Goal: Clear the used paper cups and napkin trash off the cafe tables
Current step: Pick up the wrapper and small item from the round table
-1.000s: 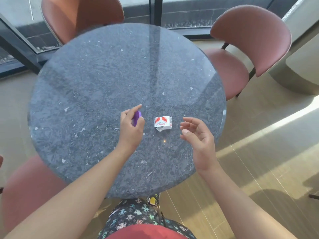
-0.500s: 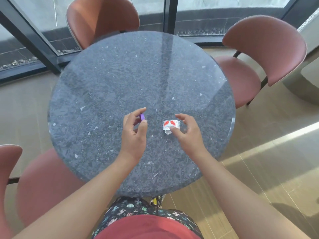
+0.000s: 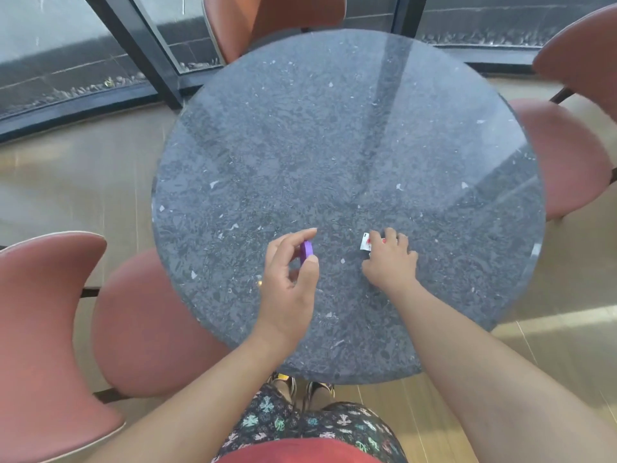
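A crushed white paper cup with red print (image 3: 366, 242) lies on the round dark stone table (image 3: 347, 135), toward its near edge. My right hand (image 3: 390, 260) covers most of the cup, its fingers curled over it and gripping it against the tabletop. My left hand (image 3: 290, 279) hovers just to the left of it, above the table, and pinches a small flat purple object (image 3: 306, 251) between thumb and fingers.
Reddish-brown chairs ring the table: one at the near left (image 3: 50, 332), one at the far side (image 3: 267, 18), one at the right (image 3: 567, 148). Dark window frames (image 3: 147, 51) and glass stand behind the table. Pale wooden floor (image 3: 83, 182) surrounds it.
My right hand has moved forward onto the crushed cup and closed its fingers over it. My left hand keeps the purple object. The view has shifted, so the table sits further right.
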The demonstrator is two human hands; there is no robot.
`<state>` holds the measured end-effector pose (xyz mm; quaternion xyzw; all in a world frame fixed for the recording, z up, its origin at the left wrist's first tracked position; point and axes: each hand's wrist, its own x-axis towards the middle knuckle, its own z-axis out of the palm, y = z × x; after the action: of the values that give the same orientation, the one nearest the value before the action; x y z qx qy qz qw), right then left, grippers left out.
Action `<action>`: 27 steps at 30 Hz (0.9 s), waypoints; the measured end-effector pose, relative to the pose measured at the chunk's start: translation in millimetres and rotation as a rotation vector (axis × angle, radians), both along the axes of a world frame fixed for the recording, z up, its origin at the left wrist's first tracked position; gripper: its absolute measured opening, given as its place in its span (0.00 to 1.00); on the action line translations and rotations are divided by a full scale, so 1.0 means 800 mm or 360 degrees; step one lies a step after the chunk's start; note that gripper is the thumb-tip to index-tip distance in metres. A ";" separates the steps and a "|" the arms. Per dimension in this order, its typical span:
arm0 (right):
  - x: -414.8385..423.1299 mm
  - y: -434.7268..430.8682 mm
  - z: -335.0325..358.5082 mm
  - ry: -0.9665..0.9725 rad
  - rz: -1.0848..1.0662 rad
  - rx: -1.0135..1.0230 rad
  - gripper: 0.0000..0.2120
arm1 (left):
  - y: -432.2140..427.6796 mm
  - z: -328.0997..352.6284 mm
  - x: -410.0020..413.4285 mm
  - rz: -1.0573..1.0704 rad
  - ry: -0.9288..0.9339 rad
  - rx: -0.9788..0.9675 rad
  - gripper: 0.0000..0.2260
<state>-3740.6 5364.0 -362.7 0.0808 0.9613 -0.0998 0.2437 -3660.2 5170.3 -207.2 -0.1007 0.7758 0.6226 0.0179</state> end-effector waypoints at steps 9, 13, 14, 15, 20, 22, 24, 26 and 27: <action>-0.017 0.004 0.010 0.0291 -0.0086 -0.0043 0.12 | -0.015 0.010 -0.011 0.0056 0.0027 0.0030 0.14; -0.011 0.011 0.064 0.0468 -0.0495 -0.0575 0.11 | -0.018 0.014 -0.015 0.0053 0.0040 0.0091 0.13; -0.006 0.012 0.082 0.0498 -0.0611 -0.0723 0.10 | -0.017 0.016 -0.015 0.0047 0.0044 0.0109 0.13; 0.001 0.011 0.101 0.0524 -0.0741 -0.0888 0.09 | -0.016 0.020 -0.015 0.0035 0.0043 0.0126 0.13; 0.038 0.009 0.186 0.0636 -0.1304 -0.1681 0.11 | -0.010 0.034 -0.015 0.0023 0.0092 0.0194 0.13; 0.047 0.005 0.211 0.0605 -0.1398 -0.1879 0.10 | -0.008 0.037 -0.015 0.0047 0.0117 0.0215 0.13; 0.053 -0.003 0.227 0.0563 -0.1430 -0.2018 0.07 | -0.008 0.040 -0.014 0.0072 0.0138 0.0238 0.13; 0.055 -0.016 0.235 0.0512 -0.1428 -0.2108 0.03 | -0.012 0.043 -0.012 0.0091 0.0162 0.0263 0.13; 0.054 -0.023 0.236 0.0483 -0.1429 -0.2134 0.02 | -0.015 0.044 -0.010 0.0109 0.0173 0.0274 0.13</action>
<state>-3697.2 5345.4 -173.5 0.2808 0.5962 -0.7509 0.0445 -3668.1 5158.2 -171.9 -0.0914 0.7153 0.6918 -0.0370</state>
